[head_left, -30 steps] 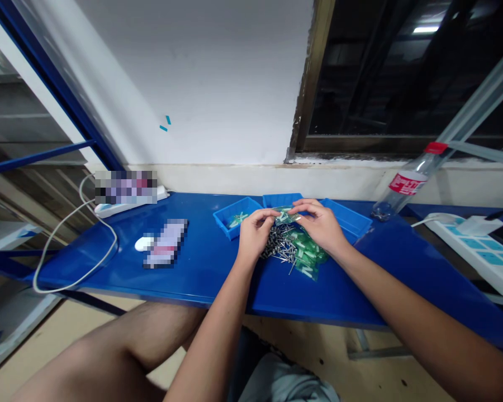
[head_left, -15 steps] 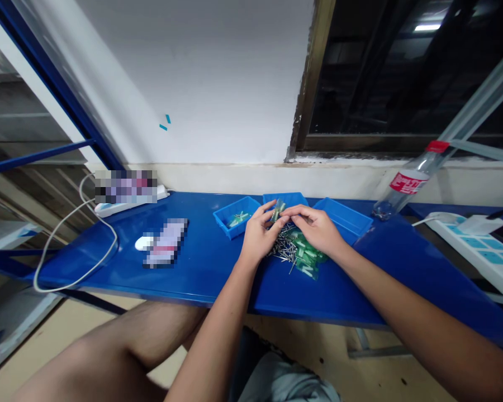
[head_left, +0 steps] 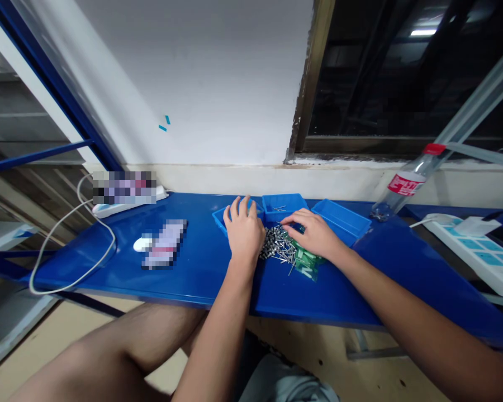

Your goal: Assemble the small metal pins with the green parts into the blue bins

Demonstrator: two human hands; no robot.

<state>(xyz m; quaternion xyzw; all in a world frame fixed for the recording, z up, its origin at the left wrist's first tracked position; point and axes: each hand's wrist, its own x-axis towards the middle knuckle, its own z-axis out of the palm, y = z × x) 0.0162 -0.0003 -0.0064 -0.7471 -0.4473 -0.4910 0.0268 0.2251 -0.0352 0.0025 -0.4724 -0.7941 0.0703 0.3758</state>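
Note:
My left hand (head_left: 246,231) is over the left blue tray (head_left: 219,221), fingers spread and pointing away from me. It hides most of that tray's inside. My right hand (head_left: 312,231) hovers at the right side of a loose heap of thin silver metal pins with thicker heads (head_left: 276,245), which look like screws or rivets. Its thumb and forefinger are apart at the heap, with nothing visible held between them. Small green-tinted plastic packets (head_left: 308,262) with pale pieces in them lie partly under the right hand.
Behind the heap stands a middle blue tray (head_left: 285,200) with a few pins in it, and a right blue tray (head_left: 343,220). A clear bottle (head_left: 406,184) with a red cap leans at the back right. Power strips (head_left: 129,204) and a white cable (head_left: 73,287) lie leftward.
My hands were together over the heap with a small clear packet between them. The left hand has moved left over the left tray and spread; the packet no longer shows. My right hand has lowered slightly.

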